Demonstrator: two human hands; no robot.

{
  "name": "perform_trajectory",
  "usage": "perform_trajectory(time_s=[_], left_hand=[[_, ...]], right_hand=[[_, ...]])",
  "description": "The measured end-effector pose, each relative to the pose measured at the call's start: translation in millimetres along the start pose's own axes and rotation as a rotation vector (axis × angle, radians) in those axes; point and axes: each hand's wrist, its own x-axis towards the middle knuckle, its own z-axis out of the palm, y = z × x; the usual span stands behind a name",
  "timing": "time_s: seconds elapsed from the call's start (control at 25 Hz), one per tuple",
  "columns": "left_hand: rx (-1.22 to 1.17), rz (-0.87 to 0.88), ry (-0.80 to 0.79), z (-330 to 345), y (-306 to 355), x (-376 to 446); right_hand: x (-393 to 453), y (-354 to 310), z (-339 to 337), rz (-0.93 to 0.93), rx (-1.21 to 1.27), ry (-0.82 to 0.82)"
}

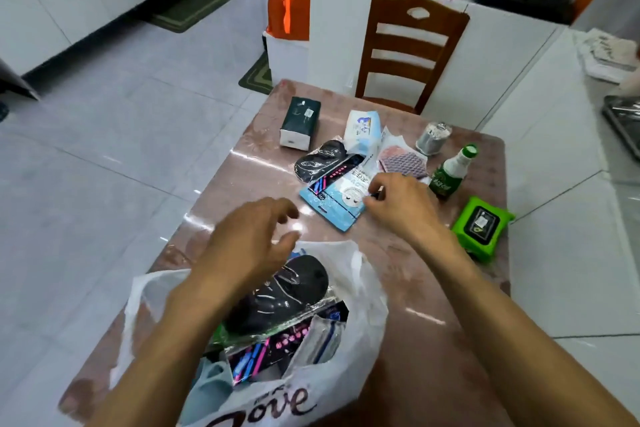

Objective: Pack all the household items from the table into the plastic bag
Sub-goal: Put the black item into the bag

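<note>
the plastic bag (349, 350) lies open and part filled at the table's near edge, left hand (249, 239) loosely spread above it, while the right hand (398, 204) pinches the blue packet (332, 201), best lifted flat and slid in.

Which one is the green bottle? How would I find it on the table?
Look at the table's right side, past the right hand. The bottle stands upright between a silvery cup and a bright green wipes pack. Only it has a white neck and green cap.
</note>
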Motion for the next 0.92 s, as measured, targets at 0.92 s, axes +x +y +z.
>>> perform_trajectory(time_s=[0.92], left_hand=[[0.258, -0.499, -0.287, -50.1, -114.7, -57.6]], right_hand=[[-120.9, -75.3, -24.0, -0.182, 1.194, -0.442]])
